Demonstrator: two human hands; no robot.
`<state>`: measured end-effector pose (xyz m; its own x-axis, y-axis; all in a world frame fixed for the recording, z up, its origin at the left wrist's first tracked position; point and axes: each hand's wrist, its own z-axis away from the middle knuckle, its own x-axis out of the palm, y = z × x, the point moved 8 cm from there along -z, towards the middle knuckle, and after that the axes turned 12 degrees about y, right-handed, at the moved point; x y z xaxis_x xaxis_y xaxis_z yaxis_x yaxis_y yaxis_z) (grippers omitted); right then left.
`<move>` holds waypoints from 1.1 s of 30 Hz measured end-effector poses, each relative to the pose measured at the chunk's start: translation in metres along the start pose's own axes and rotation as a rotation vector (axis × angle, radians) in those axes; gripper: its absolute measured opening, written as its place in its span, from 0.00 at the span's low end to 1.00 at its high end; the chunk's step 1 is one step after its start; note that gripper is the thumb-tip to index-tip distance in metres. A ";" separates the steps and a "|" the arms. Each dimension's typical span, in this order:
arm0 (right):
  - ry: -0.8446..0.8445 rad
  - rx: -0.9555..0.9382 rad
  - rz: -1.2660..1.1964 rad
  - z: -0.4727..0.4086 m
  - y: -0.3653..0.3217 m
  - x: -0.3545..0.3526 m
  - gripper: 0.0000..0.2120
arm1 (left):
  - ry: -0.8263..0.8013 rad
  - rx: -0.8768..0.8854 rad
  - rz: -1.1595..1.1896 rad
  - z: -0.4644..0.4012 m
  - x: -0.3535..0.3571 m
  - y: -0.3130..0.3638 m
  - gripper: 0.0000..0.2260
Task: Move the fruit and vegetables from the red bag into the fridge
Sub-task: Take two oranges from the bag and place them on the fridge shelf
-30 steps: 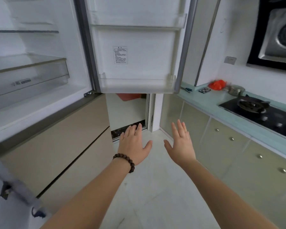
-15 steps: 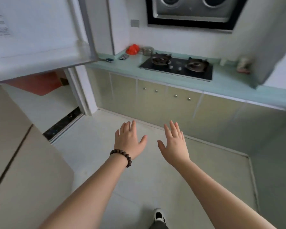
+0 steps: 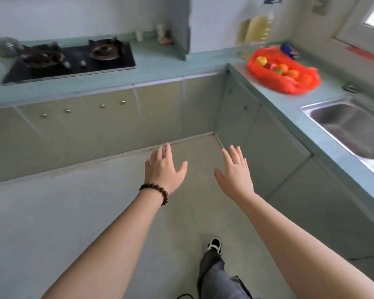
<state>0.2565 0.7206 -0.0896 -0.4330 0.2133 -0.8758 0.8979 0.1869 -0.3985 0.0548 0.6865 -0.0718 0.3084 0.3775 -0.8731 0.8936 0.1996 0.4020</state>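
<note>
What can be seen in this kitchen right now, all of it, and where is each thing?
red bag: one, red-orange plastic, on the right counter beside the sink, open
fruit and vegetables: several, yellow, orange, green and red, inside the bag
oil bottles: two, yellowish, behind the bag
sink: one, steel, right counter
gas hob: one, black, two burners, far counter
counter: one, pale teal, L-shaped
cabinet doors: several, pale green, below the counter
bead bracelet: one, dark brown, left wrist
shoe: one, black and white, on the floor
left hand: open, empty
right hand: open, empty
</note>
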 end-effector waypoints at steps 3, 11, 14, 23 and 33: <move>0.047 0.112 0.007 -0.021 0.046 -0.013 0.30 | -0.044 0.089 0.021 -0.028 0.032 0.045 0.34; 0.146 0.293 -0.002 -0.127 0.155 -0.021 0.29 | -0.106 0.251 0.025 -0.126 0.123 0.150 0.35; 0.153 0.331 -0.009 -0.184 0.187 -0.022 0.29 | -0.112 0.279 0.017 -0.174 0.151 0.189 0.35; 0.199 0.421 -0.037 -0.300 0.266 -0.033 0.29 | -0.150 0.378 0.013 -0.281 0.207 0.292 0.35; 0.245 0.545 -0.003 -0.370 0.343 -0.022 0.29 | -0.256 0.472 0.073 -0.369 0.293 0.365 0.35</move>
<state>0.5448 1.1351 -0.1064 -0.3831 0.4407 -0.8118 0.7795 -0.3174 -0.5401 0.3514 1.2033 -0.0790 0.3917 0.1314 -0.9106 0.8981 -0.2695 0.3475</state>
